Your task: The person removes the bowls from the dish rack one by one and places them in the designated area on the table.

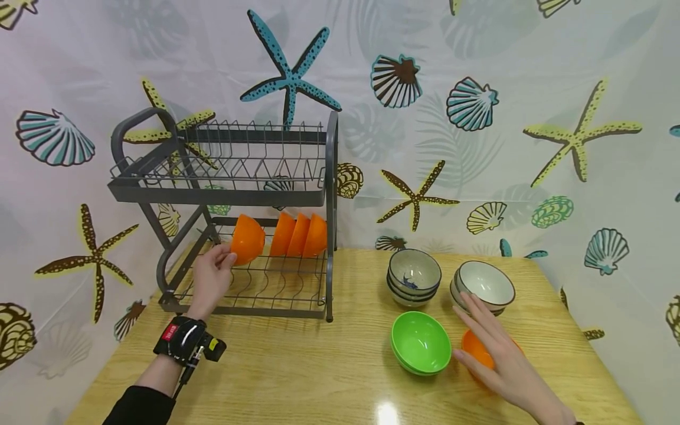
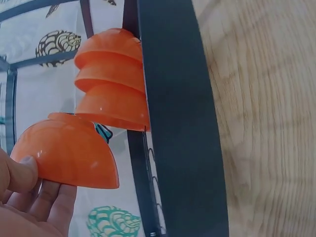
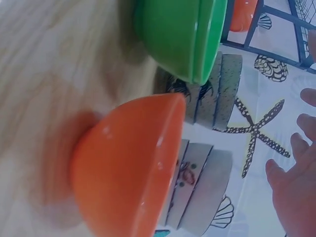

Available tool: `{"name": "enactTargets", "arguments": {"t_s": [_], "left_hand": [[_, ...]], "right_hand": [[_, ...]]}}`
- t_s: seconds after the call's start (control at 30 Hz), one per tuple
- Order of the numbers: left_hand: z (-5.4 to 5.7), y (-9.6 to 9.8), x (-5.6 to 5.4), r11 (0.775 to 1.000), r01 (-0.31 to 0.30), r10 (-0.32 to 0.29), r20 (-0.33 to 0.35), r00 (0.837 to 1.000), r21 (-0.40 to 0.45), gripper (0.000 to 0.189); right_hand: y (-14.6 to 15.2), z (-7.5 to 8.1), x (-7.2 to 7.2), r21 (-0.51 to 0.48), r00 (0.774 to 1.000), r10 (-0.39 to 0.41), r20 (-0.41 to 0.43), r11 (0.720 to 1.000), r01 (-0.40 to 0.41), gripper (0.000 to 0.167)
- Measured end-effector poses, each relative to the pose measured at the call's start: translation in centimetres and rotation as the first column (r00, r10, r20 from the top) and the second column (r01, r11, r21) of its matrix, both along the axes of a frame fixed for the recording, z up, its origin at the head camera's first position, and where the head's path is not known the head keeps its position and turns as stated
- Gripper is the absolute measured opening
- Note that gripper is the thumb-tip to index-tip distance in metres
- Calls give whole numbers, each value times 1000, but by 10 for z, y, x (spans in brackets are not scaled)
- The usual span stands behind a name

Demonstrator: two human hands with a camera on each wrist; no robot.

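Note:
My left hand (image 1: 212,276) pinches the rim of an orange bowl (image 1: 248,239) between thumb and fingers, inside the lower tier of a dark grey dish rack (image 1: 218,196). In the left wrist view that bowl (image 2: 69,150) is tilted, its round outside facing the camera. Three more orange bowls (image 2: 111,103) stand on edge, nested in a row, at the rack's right end. Fingers extended, my right hand (image 1: 502,360) hovers over another orange bowl (image 3: 128,163) on the table, covering part of it in the head view.
Green stacked bowls (image 1: 421,342) sit left of the right hand. Behind them stand a stack of speckled bowls (image 1: 414,274) and a stack of white bowls (image 1: 486,283) with dark rims. The rack's upper tier has wire dividers. A patterned cloth (image 1: 398,136) hangs behind the wooden table (image 1: 276,366).

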State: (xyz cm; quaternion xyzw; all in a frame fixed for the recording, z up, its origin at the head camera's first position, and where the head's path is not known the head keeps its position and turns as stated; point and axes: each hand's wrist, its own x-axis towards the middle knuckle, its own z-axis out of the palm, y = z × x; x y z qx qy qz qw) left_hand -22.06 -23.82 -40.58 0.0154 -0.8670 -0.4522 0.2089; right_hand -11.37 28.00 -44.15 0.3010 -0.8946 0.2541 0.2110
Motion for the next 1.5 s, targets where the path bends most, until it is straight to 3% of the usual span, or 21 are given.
{"name": "enactTargets", "arguments": {"t_s": [0.13,0.43,0.67,0.87,1.07,1.23,1.5], "left_hand": [[-1,2,6,997,12,-18,-82,996,-77,22],[3,15,29,980,43,-78,-176,981,-192,21],[3,26,44,954,74,-154,-264,952,-290,18],[6,39,55,925,101,-215,-284,935,-367,21],[7,51,65,872,136,-299,-292,908,-470,28],[9,62,72,823,159,-357,-278,892,-546,31],[8,84,80,717,192,-464,-254,849,-670,50]], "right_hand": [[-5,5,-5,-6,1000,28,-5,1000,-28,80],[-16,17,-15,14,999,43,-13,999,-43,78],[-27,25,-22,7,993,87,-84,996,-86,70],[-37,32,-26,-28,981,128,-143,991,-133,55],[-48,38,-32,-47,949,187,-255,978,-205,56],[-56,42,-36,-41,941,209,-267,973,-227,57],[-70,46,-39,-49,922,263,-285,956,-288,55]]}}
